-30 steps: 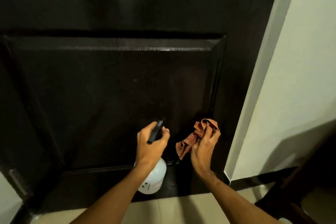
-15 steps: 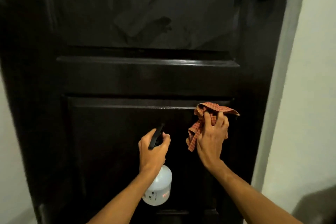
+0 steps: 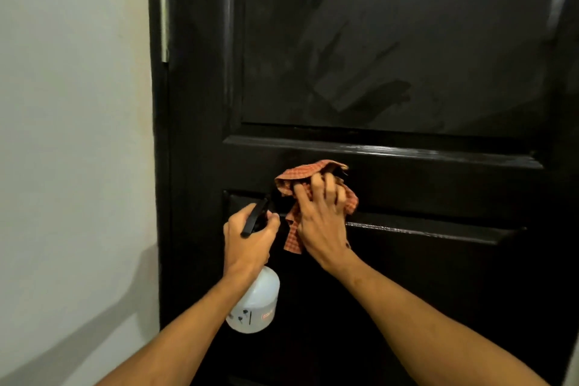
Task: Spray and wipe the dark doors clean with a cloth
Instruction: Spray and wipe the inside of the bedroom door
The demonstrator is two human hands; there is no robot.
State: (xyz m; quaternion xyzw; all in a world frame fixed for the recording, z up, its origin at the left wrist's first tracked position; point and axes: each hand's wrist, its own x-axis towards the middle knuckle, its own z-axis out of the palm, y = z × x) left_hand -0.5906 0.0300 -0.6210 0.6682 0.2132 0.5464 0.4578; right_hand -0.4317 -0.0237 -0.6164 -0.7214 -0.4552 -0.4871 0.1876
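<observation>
Wiping step. My right hand (image 3: pixel 322 222) holds the orange checked cloth (image 3: pixel 300 174) bunched up against the dark door (image 3: pixel 200 135), on the middle rail (image 3: pixel 438 180) just above the lower panel's top moulding. The fingers are spread and curled into the fabric with the back of the hand toward me. The wrist is bent a little and the forearm comes up from the lower right. A loose tail of cloth hangs below the palm.

My left hand (image 3: pixel 247 241) is wrapped tight round the black trigger head (image 3: pixel 254 219) of the white spray bottle (image 3: pixel 255 304). The bottle hangs under the fist, close to the door and just left of the cloth hand. The nozzle faces the door. I cannot tell if a finger is on the trigger. The forearm rises from bottom centre.

To do it well, I think:
- Spread the cloth flatter, since a wad only cleans with 1 small face.
- Stroke along the rail with overlapping passes.
- Push an edge into the moulding groove.
- Keep the 2 hands from colliding, and keep the bottle off the wiped area.

The upper panel (image 3: pixel 391 56) shows hazy streaks, so it likely needs another pass. A metal hinge (image 3: pixel 164 26) sits at the left edge, beside the pale wall (image 3: pixel 72 103).
</observation>
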